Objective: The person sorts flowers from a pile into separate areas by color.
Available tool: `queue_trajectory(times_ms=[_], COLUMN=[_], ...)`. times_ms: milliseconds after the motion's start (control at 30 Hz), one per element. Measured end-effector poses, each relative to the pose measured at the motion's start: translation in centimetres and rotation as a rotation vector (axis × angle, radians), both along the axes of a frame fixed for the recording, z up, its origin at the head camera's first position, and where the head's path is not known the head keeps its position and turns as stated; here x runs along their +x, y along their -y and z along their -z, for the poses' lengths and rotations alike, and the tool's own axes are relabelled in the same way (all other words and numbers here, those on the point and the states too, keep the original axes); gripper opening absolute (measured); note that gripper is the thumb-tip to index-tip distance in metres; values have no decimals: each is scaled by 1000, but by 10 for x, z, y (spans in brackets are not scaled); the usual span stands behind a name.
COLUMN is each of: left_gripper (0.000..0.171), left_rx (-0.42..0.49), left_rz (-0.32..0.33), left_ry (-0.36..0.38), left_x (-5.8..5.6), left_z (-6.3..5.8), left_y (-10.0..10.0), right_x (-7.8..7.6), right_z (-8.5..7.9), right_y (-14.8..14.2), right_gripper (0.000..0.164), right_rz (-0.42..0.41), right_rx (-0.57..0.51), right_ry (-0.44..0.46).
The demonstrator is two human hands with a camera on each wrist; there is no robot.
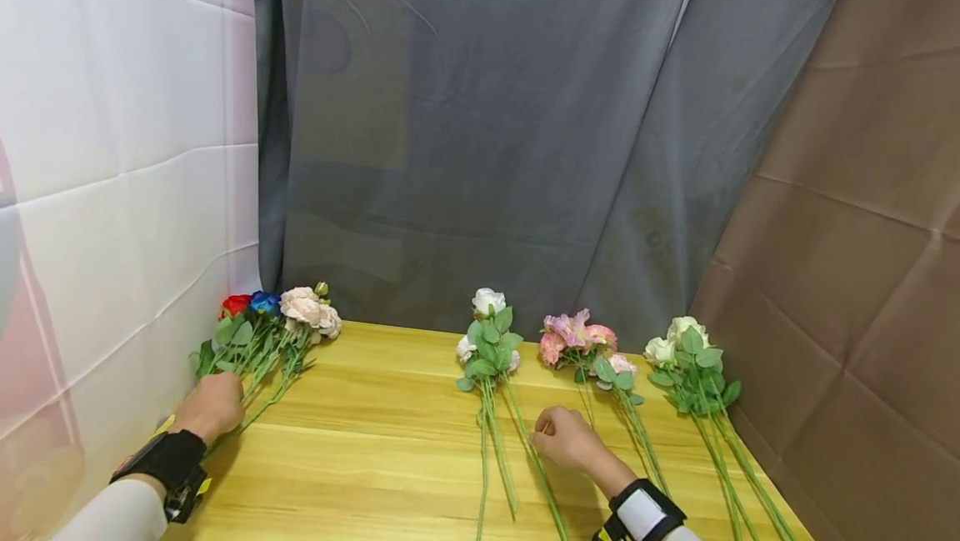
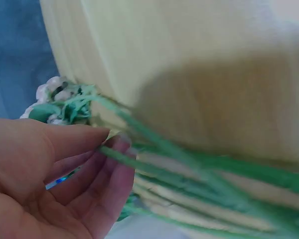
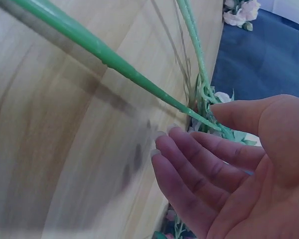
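Observation:
On the left, my left hand [image 1: 213, 408] is at the stems of a bunch with a red flower [image 1: 236, 304], a blue flower [image 1: 265, 302] and pale peach flowers [image 1: 302, 306]. The left wrist view shows its thumb and fingertips pinching a thin green flower stem [image 2: 154, 172], other stems running alongside. My right hand [image 1: 570, 438], fingers loosely bent and empty, hovers beside the long stem [image 1: 534, 451] of the white-rose group [image 1: 489, 302]. In the right wrist view, a green stem [image 3: 124, 68] passes beyond the gap between thumb and fingers.
Pink flowers [image 1: 572, 330] lie right of the white roses, with cream roses [image 1: 686, 330] farther right. All rest on the wooden table [image 1: 360, 458]. A white cloth wall [image 1: 135, 149], grey curtain [image 1: 480, 124] and brown cloth [image 1: 862, 274] enclose it.

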State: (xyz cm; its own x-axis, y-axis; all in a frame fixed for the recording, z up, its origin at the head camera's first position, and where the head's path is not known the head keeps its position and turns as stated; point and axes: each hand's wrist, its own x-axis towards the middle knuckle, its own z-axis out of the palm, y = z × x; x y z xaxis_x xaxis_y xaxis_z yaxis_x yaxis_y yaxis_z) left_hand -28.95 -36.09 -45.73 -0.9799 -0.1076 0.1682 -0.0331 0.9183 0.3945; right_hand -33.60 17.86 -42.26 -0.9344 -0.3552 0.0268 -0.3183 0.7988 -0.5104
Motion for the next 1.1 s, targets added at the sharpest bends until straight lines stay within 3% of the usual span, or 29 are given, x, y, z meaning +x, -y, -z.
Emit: queue_trajectory(times_ms=[333,600,867,967,1100], left_gripper=[43,42,19,24,31], left_rx=[124,171,344,417,513], left_rz=[52,63,112,132,152], left_ry=[-104,-178,-152,-152,-143], left_x=[3,1,-2,-6,-10], left_z=[-17,-44,-64,-62,-50], left_y=[-1,-15,-64,-87,-114], right_x=[-1,3,17,19,22], right_z=[-4,-18,-35,-35,-31], right_y=[4,16,52,70,93], right_gripper=[11,9,10,11,12], right_rz=[-2,-8,-132,-194,-257], right_rx=[-25,-3,-52,-75,-79], right_ry=[-14,-107,-126,-123,-125])
